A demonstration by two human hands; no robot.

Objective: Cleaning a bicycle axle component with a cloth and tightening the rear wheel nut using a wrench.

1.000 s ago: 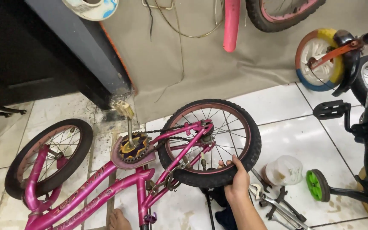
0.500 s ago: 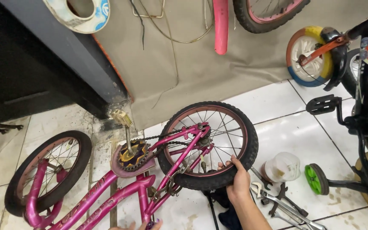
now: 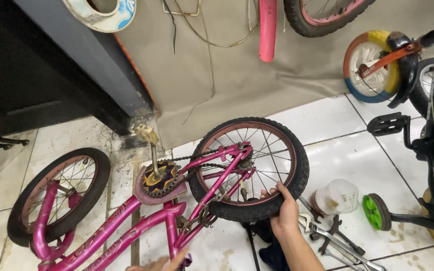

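A clear plastic tub (image 3: 337, 196) with a whitish lid lies on the floor tiles just right of the rear wheel (image 3: 249, 168). The pink frame (image 3: 111, 228) left of that wheel bears faint lettering. No signs or screens show.

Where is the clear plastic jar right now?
Head view, lower right: the clear plastic jar lies on the white tile floor, between the right hand and the green training wheel.

floor: white tiles (image 3: 337, 150), grimy | wall: tan sheet (image 3: 227, 75) | dark cabinet (image 3: 36, 65) left
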